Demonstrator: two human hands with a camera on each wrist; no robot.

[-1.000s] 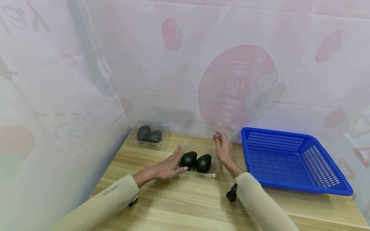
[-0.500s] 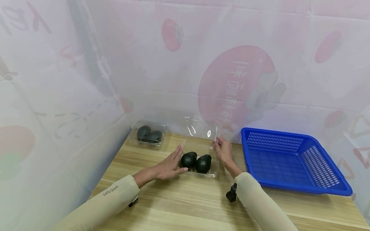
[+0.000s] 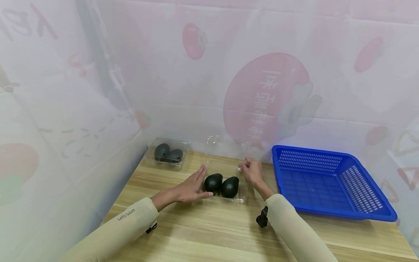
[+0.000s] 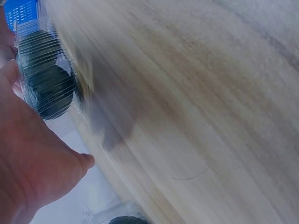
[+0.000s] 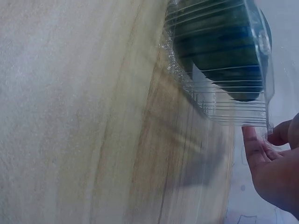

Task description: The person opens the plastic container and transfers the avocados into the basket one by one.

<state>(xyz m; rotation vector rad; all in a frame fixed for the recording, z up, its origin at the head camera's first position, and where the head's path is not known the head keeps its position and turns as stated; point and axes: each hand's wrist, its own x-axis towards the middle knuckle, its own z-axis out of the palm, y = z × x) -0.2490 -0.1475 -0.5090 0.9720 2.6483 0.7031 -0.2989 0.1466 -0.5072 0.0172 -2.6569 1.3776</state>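
Two dark green avocados [image 3: 230, 187] sit side by side in a clear plastic clamshell box [image 3: 243, 196] whose lid [image 3: 226, 149] stands raised at the back. My left hand [image 3: 190, 187] lies along the box's left side, fingers straight and thumb near its front left corner. At the back right, my right hand [image 3: 253, 171] has curled fingers at the box's edge near the hinge. In the right wrist view, thumb and fingers pinch clear plastic at the rim [image 5: 268, 119]. The left wrist view shows the ribbed box wall in front of the avocados [image 4: 49, 91].
A second clear box [image 3: 183, 163] with two avocados [image 3: 162, 151] stands at the back left, its lid down. To the right is a blue perforated plastic basket [image 3: 330, 214]. A printed cloth [image 3: 183, 91] hangs behind the wooden table [image 3: 196, 233].
My right hand has come down from above the box's back right corner, and its fingers have closed on the edge. The lid's tilt has shifted slightly. The left hand has stayed put.
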